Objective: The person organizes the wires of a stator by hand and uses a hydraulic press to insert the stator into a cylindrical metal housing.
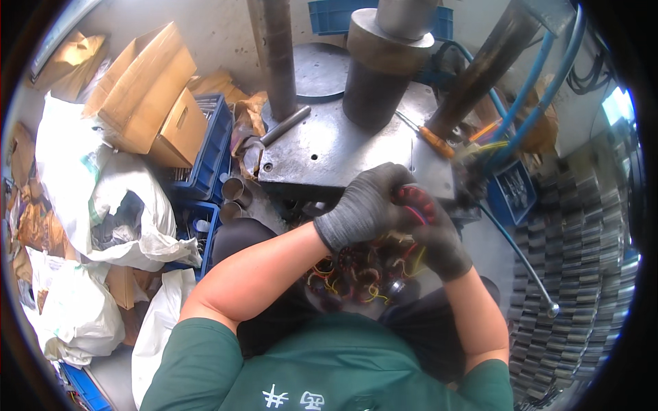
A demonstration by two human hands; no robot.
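Observation:
Both my hands wear dark grey work gloves. Between them is a ring-shaped motor stator (416, 201) with red windings and some blue on its inner side. My left hand (367, 200) has its fingers closed over the stator's left and upper edge. My right hand (441, 241) grips it from the lower right; the glove hides part of the ring. Just past my hands lies the front edge of a metal press table (322, 151). Below them, between my knees, are several more wound stators (356, 270) with yellow and red wires, partly covered by my left forearm.
A thick steel press ram (377, 75) stands over the table. A metal rod (285, 125) and an orange-handled screwdriver (436, 142) lie on it. Blue crates (212, 147), a cardboard box (147, 89) and white sacks (82, 294) fill the left. Stacked metal cores (569, 274) line the right.

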